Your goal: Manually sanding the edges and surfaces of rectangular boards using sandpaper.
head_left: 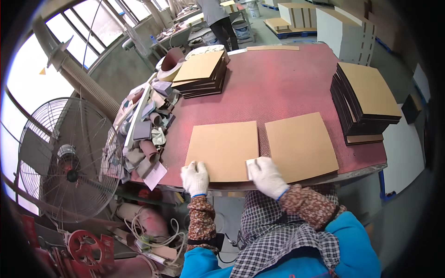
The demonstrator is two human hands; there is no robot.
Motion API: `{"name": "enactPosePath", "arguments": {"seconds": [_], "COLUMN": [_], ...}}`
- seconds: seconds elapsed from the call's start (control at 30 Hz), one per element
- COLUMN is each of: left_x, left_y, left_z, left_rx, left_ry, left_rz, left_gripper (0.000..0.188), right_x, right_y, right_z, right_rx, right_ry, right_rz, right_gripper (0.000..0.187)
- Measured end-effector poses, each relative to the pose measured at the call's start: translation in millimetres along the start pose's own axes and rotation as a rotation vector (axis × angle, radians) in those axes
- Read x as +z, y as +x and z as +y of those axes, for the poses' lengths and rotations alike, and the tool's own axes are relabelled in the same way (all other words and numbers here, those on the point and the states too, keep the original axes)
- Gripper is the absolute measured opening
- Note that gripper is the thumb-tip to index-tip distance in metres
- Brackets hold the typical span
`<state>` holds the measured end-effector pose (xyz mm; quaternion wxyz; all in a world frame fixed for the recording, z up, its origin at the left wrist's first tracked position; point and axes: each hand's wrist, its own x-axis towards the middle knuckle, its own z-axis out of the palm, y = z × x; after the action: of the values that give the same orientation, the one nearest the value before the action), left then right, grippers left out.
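Note:
Two flat tan panels lie side by side on the red, textured worktable (278,78). My left hand (195,178), in a white knit glove, grips the near left corner of the left panel (225,148), fingers curled over its edge. Also gloved, my right hand (268,177) is closed round a small pale block (251,167) at the near right corner of that panel. The block's kind is hard to make out, as the glove covers most of it. The right panel (303,147) lies just beyond my right hand, at the table's front edge.
Stacks of dark-edged tan panels stand at the far left (199,69) and right (368,92). Sandpaper pieces and blocks (150,125) crowd the left edge, beside a large fan (69,162). A person (218,21) stands beyond the table.

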<state>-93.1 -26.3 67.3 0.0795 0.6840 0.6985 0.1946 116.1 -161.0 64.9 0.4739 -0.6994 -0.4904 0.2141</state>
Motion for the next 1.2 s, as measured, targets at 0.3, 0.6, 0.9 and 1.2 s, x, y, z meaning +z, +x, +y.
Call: {"name": "enactPosePath", "arguments": {"seconds": [0.3, 0.6, 0.9, 1.2], "left_x": [43, 24, 33, 127], "left_y": [51, 42, -69, -102], "left_z": [-64, -34, 110, 163], "left_rx": [0.001, 0.030, 0.450, 0.391], "left_ry": [-0.210, 0.033, -1.034, -0.940], "left_rz": [0.155, 0.135, -0.295, -0.332], "left_gripper": [0.042, 0.046, 0.051, 0.070], "right_x": [59, 46, -129, -187], "right_y": [7, 10, -40, -65], "right_z": [-7, 14, 28, 59], "right_rx": [-0.092, -0.500, 0.005, 0.123], "right_ry": [-0.139, -0.461, -0.346, -0.882], "right_rz": [-0.216, -0.203, 0.001, -0.124], "right_gripper": [0.032, 0.035, 0.026, 0.026]}}
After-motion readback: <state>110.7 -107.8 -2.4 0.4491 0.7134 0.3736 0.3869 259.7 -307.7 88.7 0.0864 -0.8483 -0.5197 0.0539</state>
